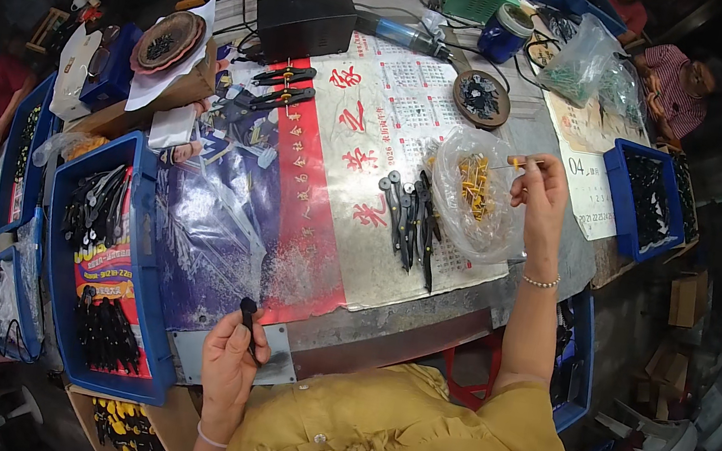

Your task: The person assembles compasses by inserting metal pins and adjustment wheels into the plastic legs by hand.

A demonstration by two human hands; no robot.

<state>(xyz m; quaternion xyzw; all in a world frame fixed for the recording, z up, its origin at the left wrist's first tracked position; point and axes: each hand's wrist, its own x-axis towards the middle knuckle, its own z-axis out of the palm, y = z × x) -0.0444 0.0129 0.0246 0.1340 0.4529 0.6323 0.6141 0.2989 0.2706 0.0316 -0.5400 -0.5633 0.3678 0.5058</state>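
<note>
My left hand is closed around a slim black tool part with a rounded end, close to the table's near edge. My right hand is raised at the right rim of a clear plastic bag spread open like a bowl. Its fingertips pinch a small yellow piece, too small to make out fully. Several slender yellow pieces lie in the bag. Left of the bag, a row of black tool parts with rounded ends rests on the printed sheet.
A blue tray of black parts stands left, another blue tray right. Behind are black-handled pliers, a black box, a blue power screwdriver and a round dish of small dark pieces. Other people sit at both far sides.
</note>
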